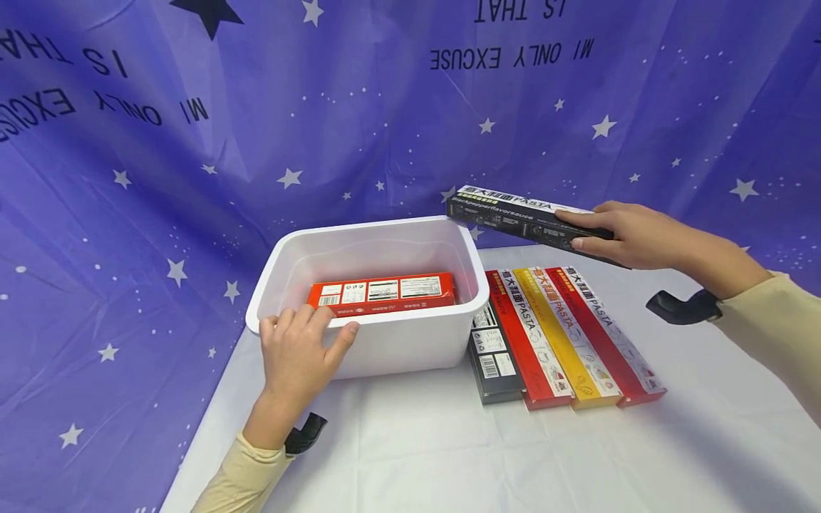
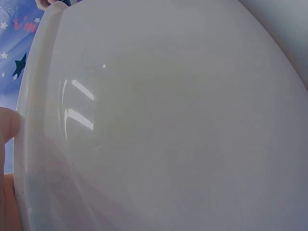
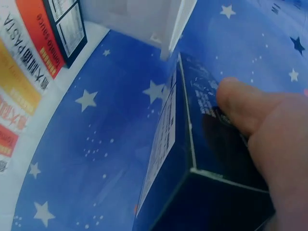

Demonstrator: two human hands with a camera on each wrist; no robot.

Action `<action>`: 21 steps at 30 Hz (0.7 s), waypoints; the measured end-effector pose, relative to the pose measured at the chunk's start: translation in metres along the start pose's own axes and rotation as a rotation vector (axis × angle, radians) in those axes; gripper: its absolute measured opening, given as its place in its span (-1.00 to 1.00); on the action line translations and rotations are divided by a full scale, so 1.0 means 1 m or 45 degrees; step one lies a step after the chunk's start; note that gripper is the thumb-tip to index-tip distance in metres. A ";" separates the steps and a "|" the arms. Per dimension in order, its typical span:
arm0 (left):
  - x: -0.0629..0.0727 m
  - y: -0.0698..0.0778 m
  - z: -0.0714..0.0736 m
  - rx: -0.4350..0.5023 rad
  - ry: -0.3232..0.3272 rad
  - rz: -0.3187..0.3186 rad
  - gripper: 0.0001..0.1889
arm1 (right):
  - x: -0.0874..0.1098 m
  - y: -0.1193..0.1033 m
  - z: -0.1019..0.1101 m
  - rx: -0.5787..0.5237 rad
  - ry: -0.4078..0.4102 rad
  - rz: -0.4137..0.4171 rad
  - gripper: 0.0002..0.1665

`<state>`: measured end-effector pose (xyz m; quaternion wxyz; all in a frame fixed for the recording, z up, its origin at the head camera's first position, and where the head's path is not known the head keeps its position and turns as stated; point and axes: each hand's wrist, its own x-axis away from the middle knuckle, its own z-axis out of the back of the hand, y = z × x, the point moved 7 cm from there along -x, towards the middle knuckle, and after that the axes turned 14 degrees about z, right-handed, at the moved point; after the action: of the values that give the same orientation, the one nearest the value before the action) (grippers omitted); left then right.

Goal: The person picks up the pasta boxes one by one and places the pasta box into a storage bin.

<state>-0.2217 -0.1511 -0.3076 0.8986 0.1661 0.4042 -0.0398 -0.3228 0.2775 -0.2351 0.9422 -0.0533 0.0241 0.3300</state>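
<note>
My right hand (image 1: 648, 239) holds a black pasta box (image 1: 513, 222) by its right end, thumb on one side and fingers on the other. Its left end is raised near the right rim of a white plastic bin (image 1: 410, 349). In the right wrist view the thumb (image 3: 245, 103) presses on the dark box (image 3: 211, 144). My left hand (image 1: 298, 349) grips the bin's front rim near the left corner; its fingertips are partly hidden. Inside the bin lies a red box (image 1: 385, 291), its lower part hidden by the front wall. The left wrist view is mostly filled by the bin wall (image 2: 168, 120).
Right of the bin, several pasta boxes lie side by side on the white cloth (image 1: 410, 442): a black box (image 1: 497, 363), a red box (image 1: 529, 342), a yellow box (image 1: 564, 335) and another red box (image 1: 603, 335). A purple star-patterned curtain (image 1: 385, 128) hangs behind.
</note>
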 end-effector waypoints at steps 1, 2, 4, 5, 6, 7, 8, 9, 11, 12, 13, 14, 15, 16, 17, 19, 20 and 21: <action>0.000 0.000 0.000 0.000 0.002 -0.001 -0.26 | -0.004 -0.004 0.001 -0.005 0.001 0.019 -0.29; 0.000 0.000 0.000 -0.002 0.002 -0.001 -0.26 | -0.009 -0.008 0.002 -0.008 0.001 0.041 -0.29; 0.000 -0.001 0.000 -0.003 0.006 -0.001 -0.30 | -0.018 -0.016 0.004 -0.024 0.006 0.084 -0.30; -0.001 -0.001 0.000 -0.004 0.007 -0.001 -0.31 | -0.023 -0.020 0.004 -0.033 0.007 0.106 -0.31; -0.001 -0.001 0.000 -0.003 0.009 -0.001 -0.33 | -0.028 -0.025 0.005 -0.045 0.006 0.127 -0.31; -0.001 -0.001 0.001 -0.003 0.009 0.000 -0.33 | -0.033 -0.029 0.005 -0.052 0.002 0.146 -0.31; -0.001 -0.001 0.001 -0.003 0.010 0.000 -0.33 | -0.038 -0.033 0.005 -0.056 -0.002 0.169 -0.30; -0.001 -0.001 0.001 -0.001 0.011 0.000 -0.31 | -0.042 -0.037 0.005 -0.060 -0.004 0.191 -0.31; -0.001 -0.001 0.001 0.002 0.013 -0.001 -0.28 | -0.051 -0.045 0.005 -0.060 -0.011 0.236 -0.31; -0.001 -0.001 0.001 0.004 0.012 0.000 -0.26 | -0.055 -0.049 0.005 -0.061 -0.011 0.258 -0.32; -0.001 -0.001 0.001 0.003 0.011 0.000 -0.25 | -0.059 -0.053 0.006 -0.056 -0.010 0.280 -0.32; -0.001 0.000 0.000 0.003 0.008 0.000 -0.25 | -0.063 -0.058 0.006 -0.057 -0.005 0.306 -0.33; -0.001 0.000 0.000 0.003 0.006 0.001 -0.26 | -0.067 -0.062 0.006 -0.056 -0.001 0.328 -0.34; -0.001 0.000 0.000 0.001 0.003 0.002 -0.27 | -0.071 -0.067 0.006 -0.053 0.004 0.351 -0.35; -0.001 0.000 0.000 -0.001 0.000 0.003 -0.29 | -0.075 -0.072 0.007 -0.054 0.008 0.374 -0.36; -0.001 0.000 0.000 -0.001 -0.002 0.004 -0.32 | -0.083 -0.080 0.006 -0.059 0.007 0.409 -0.37; -0.001 -0.001 0.000 -0.003 -0.002 0.006 -0.33 | -0.087 -0.084 0.006 -0.058 0.005 0.425 -0.37; -0.001 -0.001 0.001 -0.003 -0.001 0.008 -0.32 | -0.090 -0.088 0.005 -0.051 0.000 0.437 -0.37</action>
<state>-0.2219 -0.1521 -0.3070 0.8990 0.1664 0.4035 -0.0366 -0.3384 0.1540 -0.2152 0.8707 -0.0672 0.0262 0.4865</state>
